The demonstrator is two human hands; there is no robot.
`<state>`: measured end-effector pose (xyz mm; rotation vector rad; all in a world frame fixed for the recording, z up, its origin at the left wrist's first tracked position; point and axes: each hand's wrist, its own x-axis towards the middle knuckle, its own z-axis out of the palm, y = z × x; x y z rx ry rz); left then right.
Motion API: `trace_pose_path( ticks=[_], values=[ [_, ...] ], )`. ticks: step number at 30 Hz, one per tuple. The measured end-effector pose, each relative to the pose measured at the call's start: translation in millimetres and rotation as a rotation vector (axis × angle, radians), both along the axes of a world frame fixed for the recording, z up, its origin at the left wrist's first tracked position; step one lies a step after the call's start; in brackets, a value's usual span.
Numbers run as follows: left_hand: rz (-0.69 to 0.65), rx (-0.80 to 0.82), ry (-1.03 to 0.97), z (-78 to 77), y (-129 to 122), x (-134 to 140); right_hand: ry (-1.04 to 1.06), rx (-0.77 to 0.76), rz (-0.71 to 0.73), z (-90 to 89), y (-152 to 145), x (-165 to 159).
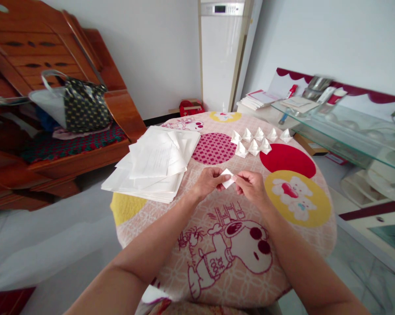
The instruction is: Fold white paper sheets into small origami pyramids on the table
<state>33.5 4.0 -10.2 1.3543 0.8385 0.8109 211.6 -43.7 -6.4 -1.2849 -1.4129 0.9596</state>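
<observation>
Between my two hands is a small folded square of white paper (227,178), turned cornerwise like a diamond. My left hand (211,179) pinches its left corner with thumb and fingers. On the opposite corner, my right hand (252,185) grips it the same way. Both hands hover just above the middle of the table. Beyond them, several folded white paper boats (253,147) stand in two rows. To the left of my hands lies a stack of white paper sheets (151,159), the upper ones askew and some bearing faint print.
A patterned cloth (250,288) covers the round table. On the left, a wooden bench (125,116) carries a dotted bag (86,105). A glass-topped cabinet (355,140) stands close on the right, and a white air conditioner (220,57) rises behind the table.
</observation>
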Motion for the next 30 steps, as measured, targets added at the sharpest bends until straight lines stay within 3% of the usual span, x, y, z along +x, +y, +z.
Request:
trace_pose_path(
  ticks=[9, 15, 22, 30],
  values=[
    [-0.033, 0.044, 0.106, 11.3, -3.1, -6.3, 0.084, -0.001, 0.126, -1.5, 0.6, 7.1],
    [-0.098, 0.08, 0.195, 5.3, -5.9, -2.6, -0.003, 0.014, 0.103, -2.4, 0.4, 3.5],
    [-0.01, -0.056, -0.062, 5.7, -5.1, 2.6, -0.018, 0.122, -0.077, -2.2, -0.8, 5.5],
    [0.115, 0.03, -0.119, 2.4, -6.5, 7.0, -0.083, 0.259, -0.133, -1.6, 0.5, 6.7]
  ],
)
